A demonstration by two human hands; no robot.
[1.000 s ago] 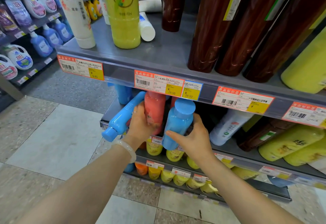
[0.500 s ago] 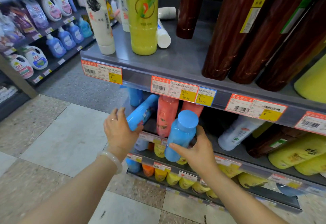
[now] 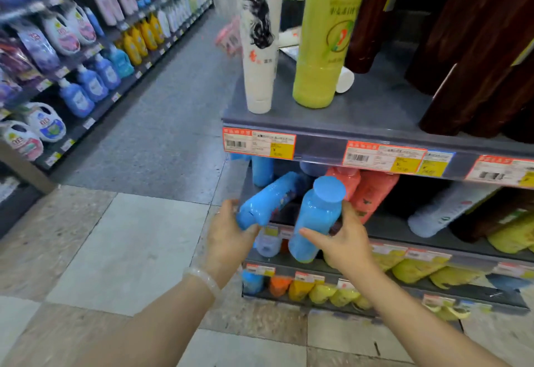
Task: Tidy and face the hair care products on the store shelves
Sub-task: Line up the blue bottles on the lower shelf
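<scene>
Two blue plastic bottles sit at the grey shelf edge: the tilted bottle gripped by the left hand, the upright capped bottle clasped by the right hand.

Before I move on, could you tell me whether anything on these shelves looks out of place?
Yes. On the top shelf, a white tube lies on its side behind the upright yellow bottle. Below, the blue bottle in the left hand is tilted steeply.

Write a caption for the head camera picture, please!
Two hands, left and right, each hold a blue bottle at the shelf.
</scene>
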